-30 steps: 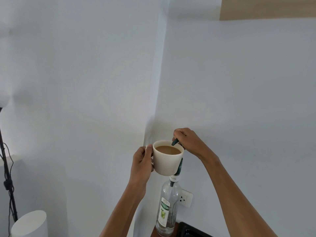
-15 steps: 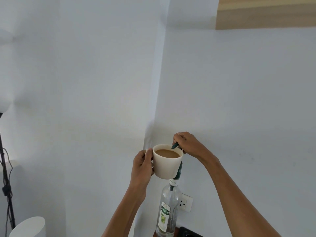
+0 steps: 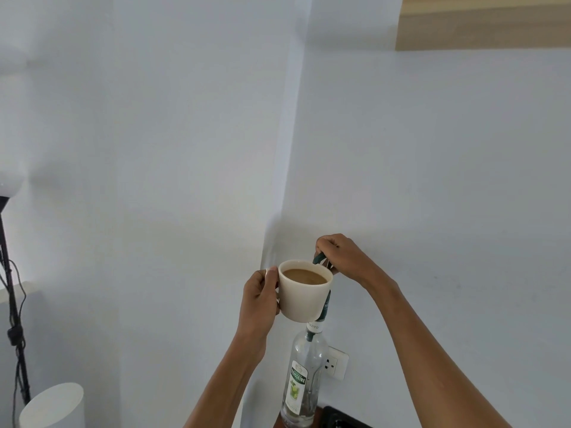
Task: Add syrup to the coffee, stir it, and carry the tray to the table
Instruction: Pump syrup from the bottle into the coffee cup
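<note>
A cream mug (image 3: 304,299) full of milky coffee hangs in the air at lower centre. My left hand (image 3: 259,299) grips it by the handle on its left side. Behind the mug stands a clear syrup bottle (image 3: 304,378) with a green-and-white label and a dark green pump top (image 3: 319,258). My right hand (image 3: 340,257) is closed over that pump, with the spout right above the mug's far rim. The mug hides the bottle's neck. No tray is in view.
White walls meet in a corner behind the mug. A wall socket (image 3: 335,364) sits right of the bottle. A dark object (image 3: 340,420) lies at the bottom edge. A white cylinder (image 3: 54,407) and a black stand with cables (image 3: 12,304) are at left.
The mug and both hands sit slightly lower in view than a second ago, and the wooden panel at top right shows more; the grips are the same.
</note>
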Available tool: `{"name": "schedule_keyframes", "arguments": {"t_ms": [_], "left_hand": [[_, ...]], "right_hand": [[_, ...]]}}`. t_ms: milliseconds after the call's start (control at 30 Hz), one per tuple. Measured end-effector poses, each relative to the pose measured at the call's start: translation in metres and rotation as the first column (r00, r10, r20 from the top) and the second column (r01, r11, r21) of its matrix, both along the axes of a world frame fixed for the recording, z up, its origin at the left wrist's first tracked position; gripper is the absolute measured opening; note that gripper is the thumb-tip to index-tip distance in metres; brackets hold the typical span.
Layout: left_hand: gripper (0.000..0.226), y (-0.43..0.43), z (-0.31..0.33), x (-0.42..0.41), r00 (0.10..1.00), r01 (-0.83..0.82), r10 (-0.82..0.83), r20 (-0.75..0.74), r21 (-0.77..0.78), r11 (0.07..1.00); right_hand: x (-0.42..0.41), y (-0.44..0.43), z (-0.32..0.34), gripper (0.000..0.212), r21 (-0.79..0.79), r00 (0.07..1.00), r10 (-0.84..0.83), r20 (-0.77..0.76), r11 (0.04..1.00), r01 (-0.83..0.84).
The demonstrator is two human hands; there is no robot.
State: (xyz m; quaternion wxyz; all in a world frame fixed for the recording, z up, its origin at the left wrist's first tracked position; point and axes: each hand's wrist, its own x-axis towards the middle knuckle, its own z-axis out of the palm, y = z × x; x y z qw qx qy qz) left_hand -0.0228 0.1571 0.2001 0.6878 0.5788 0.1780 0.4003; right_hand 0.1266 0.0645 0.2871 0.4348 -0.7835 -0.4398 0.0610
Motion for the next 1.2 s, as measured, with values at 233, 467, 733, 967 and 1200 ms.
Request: {"name": "schedule_keyframes", "arguments": {"t_ms": [233,467,733,967,1200], "left_hand": [[0.034,0.000,-0.001,0.000,1.000,-0.003,0.003,0.010,0.007,1.000],[0.034,0.000,0.003,0.001,1.000,0.001,-0.001,0.011,0.010,1.000],[0.034,-0.002,0.003,-0.001,1.000,0.009,-0.010,0.012,0.010,1.000],[0.032,-0.003,0.003,-0.003,1.000,0.015,-0.015,0.006,-0.001,1.000],[0.034,-0.001,0.005,-0.007,1.000,0.007,-0.007,0.008,0.023,1.000]], "right_hand": [[0.004,0.002,-0.006,0.027,0.031,1.000,0.006,0.014,0.999,-0.006],[0.004,0.002,-0.010,0.028,0.058,0.999,0.009,0.048,0.998,-0.012],[0.005,0.001,-0.011,0.028,0.054,0.999,0.004,0.048,0.999,-0.007],[0.004,-0.003,-0.006,0.027,0.016,1.000,0.011,0.003,1.000,-0.011],[0.005,-0.003,-0.007,0.031,0.070,0.999,-0.040,0.034,0.997,0.038]]}}
